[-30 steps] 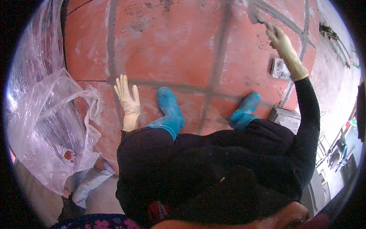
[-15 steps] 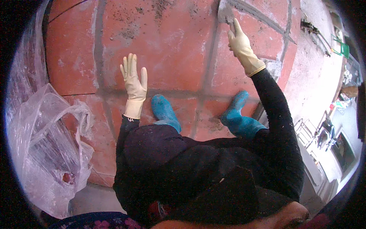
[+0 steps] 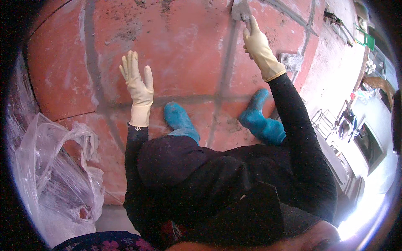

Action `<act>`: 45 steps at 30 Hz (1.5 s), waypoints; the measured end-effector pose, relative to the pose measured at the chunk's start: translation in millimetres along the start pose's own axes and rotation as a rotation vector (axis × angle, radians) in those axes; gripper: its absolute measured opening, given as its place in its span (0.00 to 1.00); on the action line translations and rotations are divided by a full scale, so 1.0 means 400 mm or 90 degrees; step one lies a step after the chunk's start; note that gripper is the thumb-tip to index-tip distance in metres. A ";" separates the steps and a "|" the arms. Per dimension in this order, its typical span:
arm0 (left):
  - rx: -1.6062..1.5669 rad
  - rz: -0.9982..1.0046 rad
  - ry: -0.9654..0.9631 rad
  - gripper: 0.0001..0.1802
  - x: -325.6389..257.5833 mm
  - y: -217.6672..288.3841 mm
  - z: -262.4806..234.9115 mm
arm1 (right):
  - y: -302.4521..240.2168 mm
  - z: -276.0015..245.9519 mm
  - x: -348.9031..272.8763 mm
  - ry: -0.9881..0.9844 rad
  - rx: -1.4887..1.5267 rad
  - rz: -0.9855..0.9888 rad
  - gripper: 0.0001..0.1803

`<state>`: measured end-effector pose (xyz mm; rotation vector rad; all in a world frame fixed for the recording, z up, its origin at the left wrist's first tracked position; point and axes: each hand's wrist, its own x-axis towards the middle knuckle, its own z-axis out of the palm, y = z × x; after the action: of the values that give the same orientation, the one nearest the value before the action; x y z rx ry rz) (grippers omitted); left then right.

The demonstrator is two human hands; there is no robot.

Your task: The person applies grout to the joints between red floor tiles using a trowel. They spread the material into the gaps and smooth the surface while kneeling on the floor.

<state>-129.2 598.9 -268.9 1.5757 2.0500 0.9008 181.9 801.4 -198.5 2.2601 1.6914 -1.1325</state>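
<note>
Two gloved hands, both now higher than before: right hand (image 3: pixel 258 47) grips grey trowel (image 3: pixel 240 9) over tile joint; left hand (image 3: pixel 138 85) open, fingers spread, above red tiled floor (image 3: pixel 176 50). Clear plastic bag (image 3: pixel 58 184) left of trowel.

Red tiled floor (image 3: pixel 180 37), grey grout lines, daylight at right.

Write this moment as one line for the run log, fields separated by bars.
left hand: open, fingers spread, flat on red tiles | right hand: holds grey trowel at grout joint | plastic bag: left
</note>
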 end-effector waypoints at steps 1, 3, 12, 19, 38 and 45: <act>-0.001 -0.001 0.000 0.33 0.001 -0.002 0.003 | 0.000 -0.002 0.000 0.003 -0.008 -0.003 0.34; -0.003 -0.002 0.004 0.32 0.002 -0.004 0.006 | 0.001 -0.005 -0.002 0.001 -0.016 -0.001 0.34; 0.001 -0.022 0.006 0.30 -0.003 -0.014 0.000 | 0.031 0.003 -0.048 -0.024 -0.031 0.001 0.35; 0.010 -0.019 0.014 0.31 0.000 -0.011 0.005 | 0.117 0.038 -0.087 -0.026 -0.053 -0.026 0.35; 0.019 0.002 0.038 0.31 -0.008 -0.009 -0.007 | 0.249 0.117 -0.223 0.009 -0.128 -0.101 0.34; 0.018 -0.001 0.038 0.31 -0.008 -0.007 -0.009 | 0.269 0.136 -0.291 -0.028 -0.165 -0.101 0.36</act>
<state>-132.4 594.5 -268.5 1.5804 2.1137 0.9322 235.1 642.8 -203.4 1.9631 1.9046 -0.9186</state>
